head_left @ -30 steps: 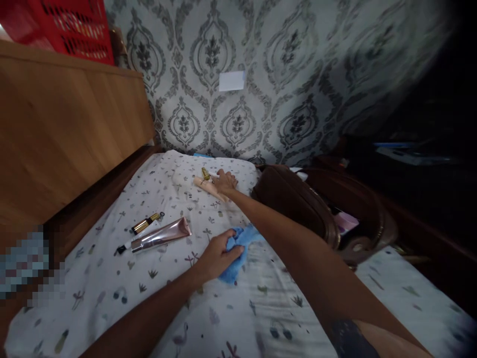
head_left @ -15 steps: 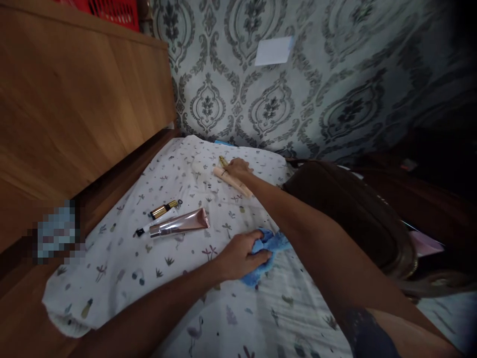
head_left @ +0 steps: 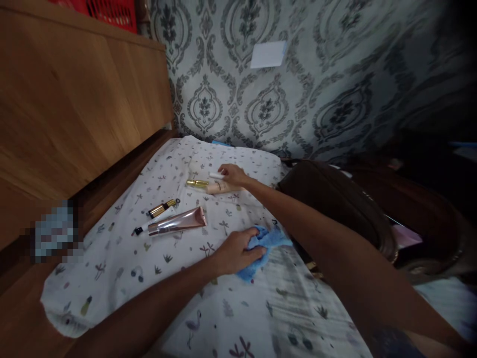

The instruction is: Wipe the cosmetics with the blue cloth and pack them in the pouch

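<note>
My left hand is closed on a crumpled blue cloth, pressed against the printed sheet. Farther back, my right hand pinches a slim white stick-like tube just above the sheet. Below that hand lies a beige cosmetic tube, its right end partly covered by hand and wrist. A small gold tube lies against its left end. To the left, a shiny pink squeeze tube rests beside a white tube with a black cap and a small gold-and-black tube.
A patterned white sheet covers the surface. The wooden cabinet borders the left, and the patterned wall stands behind. A brown bag sits at the right under my right forearm. A red basket is at upper left.
The gold tube, earlier at my right hand, now lies at the beige tube's left end. The beige tube has turned more level. My right hand now has the white stick-like tube.
</note>
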Motion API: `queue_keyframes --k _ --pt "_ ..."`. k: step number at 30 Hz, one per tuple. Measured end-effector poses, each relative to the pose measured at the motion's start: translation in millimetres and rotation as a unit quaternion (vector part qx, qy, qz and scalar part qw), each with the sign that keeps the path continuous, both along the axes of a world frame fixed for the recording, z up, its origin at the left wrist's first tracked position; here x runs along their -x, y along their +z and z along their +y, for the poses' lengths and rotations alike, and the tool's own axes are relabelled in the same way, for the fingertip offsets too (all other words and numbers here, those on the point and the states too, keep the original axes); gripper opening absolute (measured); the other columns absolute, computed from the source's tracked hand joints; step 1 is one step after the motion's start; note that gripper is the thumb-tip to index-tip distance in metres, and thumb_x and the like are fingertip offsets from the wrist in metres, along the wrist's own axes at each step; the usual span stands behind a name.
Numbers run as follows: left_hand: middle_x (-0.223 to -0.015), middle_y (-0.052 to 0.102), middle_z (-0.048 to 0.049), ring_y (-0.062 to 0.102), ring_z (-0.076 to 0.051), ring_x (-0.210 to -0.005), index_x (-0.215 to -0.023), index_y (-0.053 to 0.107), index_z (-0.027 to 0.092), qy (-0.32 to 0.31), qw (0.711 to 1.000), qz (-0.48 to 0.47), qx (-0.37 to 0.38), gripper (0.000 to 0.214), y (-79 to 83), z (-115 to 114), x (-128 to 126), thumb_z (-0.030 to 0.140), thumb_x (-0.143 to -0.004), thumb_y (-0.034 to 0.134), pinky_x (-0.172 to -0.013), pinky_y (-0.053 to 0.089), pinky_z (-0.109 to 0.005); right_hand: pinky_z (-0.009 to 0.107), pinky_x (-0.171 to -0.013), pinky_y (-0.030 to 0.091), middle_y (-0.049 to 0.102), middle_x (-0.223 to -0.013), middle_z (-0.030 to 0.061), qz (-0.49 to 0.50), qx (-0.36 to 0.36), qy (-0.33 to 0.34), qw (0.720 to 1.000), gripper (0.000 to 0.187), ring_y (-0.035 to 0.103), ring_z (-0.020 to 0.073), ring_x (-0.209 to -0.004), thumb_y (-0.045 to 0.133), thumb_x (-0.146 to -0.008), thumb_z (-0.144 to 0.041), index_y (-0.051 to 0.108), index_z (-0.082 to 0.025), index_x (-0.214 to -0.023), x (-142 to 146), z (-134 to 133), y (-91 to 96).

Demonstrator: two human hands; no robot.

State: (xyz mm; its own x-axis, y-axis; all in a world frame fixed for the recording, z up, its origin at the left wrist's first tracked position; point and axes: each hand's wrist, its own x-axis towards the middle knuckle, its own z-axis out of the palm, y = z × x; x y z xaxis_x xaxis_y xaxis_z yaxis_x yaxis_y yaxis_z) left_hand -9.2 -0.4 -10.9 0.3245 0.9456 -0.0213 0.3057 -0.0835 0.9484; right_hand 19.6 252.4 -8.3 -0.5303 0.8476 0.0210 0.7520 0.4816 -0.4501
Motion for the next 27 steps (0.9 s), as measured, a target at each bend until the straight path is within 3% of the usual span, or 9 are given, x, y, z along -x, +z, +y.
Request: queue_keyframes --k 2,7,13,18,21,24,27 --pt "-0.065 0.044 0.0052 0.042 -0.012 -0.057 -0.082 0.05 0.021 0.0 1.0 -0.006 0.001 0.01 0.3 -0.7 0.0 0.029 -0.084 0.056 -0.057 0.033 -0.024 0.031 -0.091 0.046 0.072 -0.112 0.0066 0.004 -0.008 -0.025 1.0 0.049 0.061 0.0233 -0.109 0.064 -0.072 -0.002 0.069 -0.019 -0.117 -3.7 -2.6 -3.8" --pt "-0.064 0.046 0.0052 0.045 -0.013 -0.058 -0.086 0.054 0.021 0.021 0.999 -0.032 -0.012 0.01 -5.1 -1.9 -0.4 0.031 -0.085 0.055 -0.057 0.036 -0.025 0.036 -0.092 0.046 0.071 -0.108 0.0108 0.064 -0.014 -0.092 0.994 0.031 0.062 0.0277 -0.104 0.064 -0.072 -0.007 0.071 -0.017 -0.1 -19.9 -14.0 -6.9" --pt "-0.077 0.059 0.0006 0.054 -0.017 -0.073 -0.087 0.057 0.02 0.118 0.987 -0.049 -0.101 0.021 -16.6 3.8 1.7 0.04 -0.091 0.051 -0.073 0.045 -0.029 0.034 -0.089 0.049 0.067 -0.1 0.0078 0.255 -0.02 -0.142 0.956 0.037 0.062 0.0228 -0.096 0.056 -0.083 -0.022 0.063 -0.017 -0.119 -47.2 -57.4 -11.8" --pt "-0.075 0.055 0.0014 0.053 -0.017 -0.073 -0.087 0.053 0.022 0.186 0.968 -0.043 -0.164 0.021 -11.4 7.2 11.0 0.041 -0.093 0.05 -0.073 0.042 -0.029 0.028 -0.067 0.05 0.062 -0.081 0.0021 0.41 0.083 -0.113 0.901 0.037 0.059 0.0175 -0.072 0.054 -0.084 -0.041 0.062 -0.017 -0.112 -75.6 -125.0 -31.4" --pt "-0.078 0.055 0.0008 0.053 -0.017 -0.075 -0.086 0.052 0.022 0.181 0.954 0.011 -0.237 0.016 -4.2 6.7 16.6 0.036 -0.092 0.053 -0.073 0.039 -0.029 0.026 -0.062 0.049 0.061 -0.078 0.0019 0.471 0.148 -0.079 0.866 0.04 0.057 0.0157 -0.068 0.059 -0.08 -0.051 0.065 -0.018 -0.101 -87.0 -175.8 -38.9" --pt "-0.075 0.055 0.0018 0.052 -0.017 -0.072 -0.085 0.051 0.022 0.194 0.947 0.04 -0.255 0.016 0.0 8.3 23.8 0.036 -0.092 0.054 -0.07 0.039 -0.028 0.024 -0.052 0.043 0.06 -0.074 0.0018 0.498 0.215 -0.04 0.839 0.04 0.052 0.0141 -0.062 0.065 -0.078 -0.054 0.067 -0.018 -0.095 -96.9 -219.4 -36.0" --pt "-0.077 0.057 0.0018 0.053 -0.016 -0.073 -0.088 0.053 0.022 0.272 0.927 0.021 -0.257 0.017 0.6 15.5 36.2 0.038 -0.093 0.055 -0.071 0.041 -0.027 0.021 -0.049 0.037 0.058 -0.075 0.0006 0.537 0.319 0.004 0.781 0.04 0.053 0.0123 -0.063 0.076 -0.075 -0.052 0.069 -0.018 -0.096 -108.0 -244.0 -25.8"
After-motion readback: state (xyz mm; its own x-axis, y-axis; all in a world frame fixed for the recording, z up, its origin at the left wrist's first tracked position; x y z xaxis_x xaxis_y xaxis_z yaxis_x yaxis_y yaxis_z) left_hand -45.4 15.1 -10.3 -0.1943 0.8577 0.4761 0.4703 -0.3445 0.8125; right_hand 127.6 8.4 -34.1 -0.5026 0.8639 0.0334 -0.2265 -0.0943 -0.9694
